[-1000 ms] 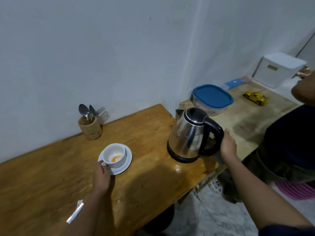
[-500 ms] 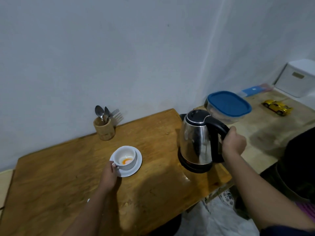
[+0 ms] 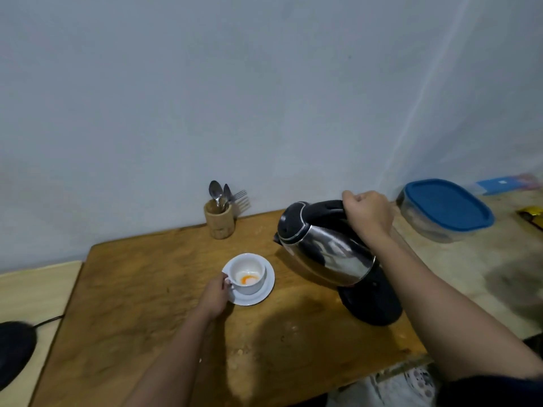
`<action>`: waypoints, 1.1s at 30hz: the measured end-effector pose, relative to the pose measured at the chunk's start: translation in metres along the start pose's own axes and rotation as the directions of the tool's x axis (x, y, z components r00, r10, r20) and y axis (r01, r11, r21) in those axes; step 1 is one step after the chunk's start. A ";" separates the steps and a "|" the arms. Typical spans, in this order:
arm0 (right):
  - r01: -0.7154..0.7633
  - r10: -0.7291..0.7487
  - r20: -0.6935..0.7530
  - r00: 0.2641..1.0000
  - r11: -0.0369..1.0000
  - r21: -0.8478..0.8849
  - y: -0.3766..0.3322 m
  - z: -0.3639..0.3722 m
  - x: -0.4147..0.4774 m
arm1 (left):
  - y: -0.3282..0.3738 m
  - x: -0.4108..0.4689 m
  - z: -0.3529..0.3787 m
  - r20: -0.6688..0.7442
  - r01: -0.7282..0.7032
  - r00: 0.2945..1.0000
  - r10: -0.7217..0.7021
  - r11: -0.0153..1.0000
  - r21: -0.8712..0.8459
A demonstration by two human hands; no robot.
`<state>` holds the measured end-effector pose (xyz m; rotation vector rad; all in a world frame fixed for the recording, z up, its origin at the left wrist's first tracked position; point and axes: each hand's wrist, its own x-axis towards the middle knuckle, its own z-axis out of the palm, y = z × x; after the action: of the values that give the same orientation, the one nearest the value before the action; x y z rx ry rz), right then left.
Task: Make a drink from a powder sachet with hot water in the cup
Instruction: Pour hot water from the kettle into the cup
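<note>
- The white cup (image 3: pixel 247 273) stands upright on a white saucer (image 3: pixel 266 292), toward the middle of the wooden table (image 3: pixel 141 289), nearer its back edge; orange and pale powder lies in its bottom.
- The steel kettle (image 3: pixel 326 254) is off its black base (image 3: pixel 371 301), tilted with spout toward the cup, above the table's right part.
- The left hand (image 3: pixel 214 298) pinches the cup's handle, arm reaching in from the front edge.
- The right hand (image 3: pixel 367 214) is fisted around the kettle's black handle, wrist raised.
- A wooden holder (image 3: pixel 219 220) with spoons and a fork stands at the back edge.
</note>
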<state>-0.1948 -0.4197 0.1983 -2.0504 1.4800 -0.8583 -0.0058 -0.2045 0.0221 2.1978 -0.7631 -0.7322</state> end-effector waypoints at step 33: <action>0.597 -0.479 0.414 0.774 0.770 -0.224 -0.073 0.077 -0.005 | 0.013 -0.001 -0.008 0.012 0.117 0.993 -0.117 0.992 0.050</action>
<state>-0.0926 -0.3910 0.1934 -2.8044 0.8843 -0.4092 -0.0046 -0.2085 0.0372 2.2997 -0.6707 -0.7962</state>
